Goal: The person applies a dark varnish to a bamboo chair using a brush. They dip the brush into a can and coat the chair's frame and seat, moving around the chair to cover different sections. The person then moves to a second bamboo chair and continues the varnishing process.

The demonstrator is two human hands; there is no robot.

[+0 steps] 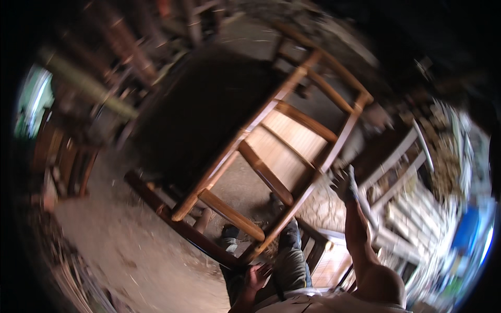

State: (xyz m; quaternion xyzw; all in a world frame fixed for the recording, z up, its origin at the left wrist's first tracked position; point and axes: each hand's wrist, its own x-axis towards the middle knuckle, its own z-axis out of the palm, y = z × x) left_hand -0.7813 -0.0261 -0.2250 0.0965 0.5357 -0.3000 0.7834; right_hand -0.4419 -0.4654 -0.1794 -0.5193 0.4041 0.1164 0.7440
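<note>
A wooden chair frame (pixel 271 130) with a pale woven seat (pixel 284 141) lies tilted in front of me, legs and rungs pointing toward me. My left hand (pixel 257 275) is low, fingers apart, just under the end of one chair leg (pixel 250 253); it holds nothing that I can see. My right hand (pixel 344 183) is raised on an outstretched arm beside the chair's right rail (pixel 334 151). It is blurred, and I cannot tell whether it grips the rail or some grey thing. My leg in grey trousers (pixel 289 261) stretches under the chair.
A dark flat panel (pixel 198 115) lies behind the chair. A long wooden beam (pixel 172 221) runs along the dirt floor (pixel 120 245). Pale wooden frames (pixel 399 172) stack up at the right, a slatted wooden piece (pixel 329 263) sits by my knee, and brown furniture (pixel 68 156) stands at the left.
</note>
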